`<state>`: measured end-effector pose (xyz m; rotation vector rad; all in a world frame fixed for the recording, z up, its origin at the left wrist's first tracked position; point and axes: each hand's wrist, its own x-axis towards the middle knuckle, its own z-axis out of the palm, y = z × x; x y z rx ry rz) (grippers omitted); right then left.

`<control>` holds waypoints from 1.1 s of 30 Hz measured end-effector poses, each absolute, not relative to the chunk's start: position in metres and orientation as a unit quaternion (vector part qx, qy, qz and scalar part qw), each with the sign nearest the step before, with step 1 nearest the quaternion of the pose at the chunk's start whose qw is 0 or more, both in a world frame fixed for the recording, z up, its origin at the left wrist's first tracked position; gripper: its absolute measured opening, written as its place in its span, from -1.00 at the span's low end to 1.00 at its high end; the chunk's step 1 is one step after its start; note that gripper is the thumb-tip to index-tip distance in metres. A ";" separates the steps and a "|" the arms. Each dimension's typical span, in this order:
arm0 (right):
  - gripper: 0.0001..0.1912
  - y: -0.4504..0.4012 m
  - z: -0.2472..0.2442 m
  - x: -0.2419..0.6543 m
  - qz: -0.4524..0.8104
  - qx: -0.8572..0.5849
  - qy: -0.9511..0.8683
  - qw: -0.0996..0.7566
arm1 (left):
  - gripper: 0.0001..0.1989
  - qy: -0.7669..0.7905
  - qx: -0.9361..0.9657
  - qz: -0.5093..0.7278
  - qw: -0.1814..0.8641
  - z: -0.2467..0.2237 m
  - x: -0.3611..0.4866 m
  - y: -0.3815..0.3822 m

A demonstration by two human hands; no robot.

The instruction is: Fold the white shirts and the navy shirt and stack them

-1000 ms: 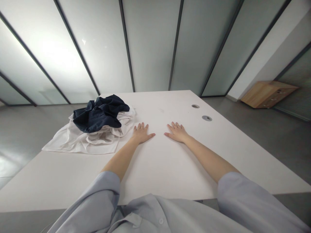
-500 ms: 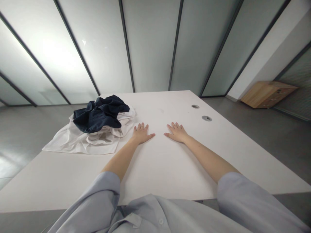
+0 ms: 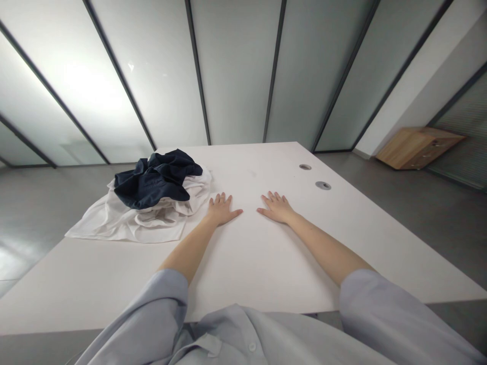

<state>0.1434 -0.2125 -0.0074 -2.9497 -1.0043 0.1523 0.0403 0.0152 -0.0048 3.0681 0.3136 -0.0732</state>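
My left hand [image 3: 220, 209] lies flat on the white table [image 3: 262, 263], fingers spread and holding nothing. To its right, my right hand [image 3: 277, 207] rests palm down in the same way, open, with a gap between the two thumbs. Just left of my left hand is a heap of cloth. Its upper part is a crumpled dark navy garment [image 3: 154, 180]. Beneath that spreads a rumpled white cloth [image 3: 125, 225], which reaches over the table's left edge. How the navy garment is shaped cannot be made out from its folds.
Two round cable grommets, a far one [image 3: 305, 167] and a nearer one [image 3: 323, 185], are set in the tabletop at the right. A wooden cabinet [image 3: 414, 147] stands on the floor at the far right. Frosted glass panels [image 3: 236, 71] line the wall behind the table.
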 end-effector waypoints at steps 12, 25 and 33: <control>-0.24 -0.214 -0.010 0.145 0.019 -0.945 -0.325 0.041 | -0.09 0.099 0.994 -0.010 0.044 -0.004 0.041 0.017; -0.69 -0.216 -0.005 0.148 -0.074 -0.920 -0.367 0.115 | -0.48 0.076 0.992 0.073 0.075 0.002 0.042 0.026; -0.72 -0.215 -0.005 0.146 -0.079 -0.924 -0.344 0.143 | -0.55 0.124 0.975 0.136 0.125 0.041 0.044 0.036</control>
